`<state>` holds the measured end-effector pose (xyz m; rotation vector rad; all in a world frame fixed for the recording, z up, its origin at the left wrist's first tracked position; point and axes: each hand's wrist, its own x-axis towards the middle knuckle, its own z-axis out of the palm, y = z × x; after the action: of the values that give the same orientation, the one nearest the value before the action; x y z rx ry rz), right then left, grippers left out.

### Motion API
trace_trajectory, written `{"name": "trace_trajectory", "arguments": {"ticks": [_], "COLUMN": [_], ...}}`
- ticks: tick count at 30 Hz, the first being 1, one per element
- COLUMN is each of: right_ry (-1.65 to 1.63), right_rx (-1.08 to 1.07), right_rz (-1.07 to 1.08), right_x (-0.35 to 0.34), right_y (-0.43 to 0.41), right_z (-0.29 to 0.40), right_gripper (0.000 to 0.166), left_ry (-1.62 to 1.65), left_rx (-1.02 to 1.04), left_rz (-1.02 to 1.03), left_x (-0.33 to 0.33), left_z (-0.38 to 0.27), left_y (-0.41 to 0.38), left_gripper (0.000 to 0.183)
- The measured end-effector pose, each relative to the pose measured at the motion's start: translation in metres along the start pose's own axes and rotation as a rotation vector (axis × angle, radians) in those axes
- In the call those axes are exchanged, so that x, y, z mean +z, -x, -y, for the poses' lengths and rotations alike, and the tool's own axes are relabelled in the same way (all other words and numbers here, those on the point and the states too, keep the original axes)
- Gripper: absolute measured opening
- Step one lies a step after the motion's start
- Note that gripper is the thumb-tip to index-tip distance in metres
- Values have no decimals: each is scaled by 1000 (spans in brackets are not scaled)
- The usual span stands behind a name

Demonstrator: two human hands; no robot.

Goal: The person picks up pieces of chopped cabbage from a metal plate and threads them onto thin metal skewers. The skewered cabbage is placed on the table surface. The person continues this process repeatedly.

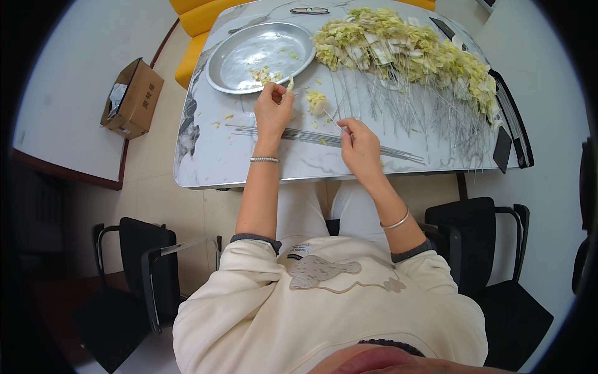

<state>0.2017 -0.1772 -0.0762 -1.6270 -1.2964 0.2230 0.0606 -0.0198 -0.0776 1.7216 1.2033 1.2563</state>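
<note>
Pinched in the fingers of my left hand (274, 110) is a small pale leaf piece (290, 85), held beside the near rim of a round metal tray (229, 51). Cabbage scraps (264, 75) lie in that tray. My right hand (360, 145) grips a thin metal skewer (332, 119), whose far end carries a bunch of yellow-white cabbage pieces (317, 102). Beneath both hands, a bundle of bare metal skewers (397, 153) lies across the marble-patterned table (215, 163). At the right, loaded skewers form a long heap of cabbage (411, 39), their wires pointing toward me.
Eyeglasses (309, 10) rest at the table's far side. A dark phone-like object (502, 148) and a black folder-like case (514, 121) lie by the right edge. Black chairs (148, 252) flank me. A cardboard box (133, 100) stands on the floor at left, near yellow seats (194, 51).
</note>
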Motion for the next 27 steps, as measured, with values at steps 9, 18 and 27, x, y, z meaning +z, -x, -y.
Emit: {"name": "trace_trajectory", "arguments": {"ticks": [9,18,27], "right_ry": [-46,-72,-53], "right_rx": [-45,-77,-65], "right_rz": [-15,22,17], "right_x": [-2,-3,-3], "right_y": [-2,2,3], "right_z": [12,11,15], "right_gripper": [19,19,18], "left_ry": [220,230,159], "left_rx": [-2,8,142], "left_rz": [-47,10,-49], "left_x": [3,0,3], "left_z": [7,-3,1], "left_y": [-4,0,1], "left_gripper": [13,19,18]}}
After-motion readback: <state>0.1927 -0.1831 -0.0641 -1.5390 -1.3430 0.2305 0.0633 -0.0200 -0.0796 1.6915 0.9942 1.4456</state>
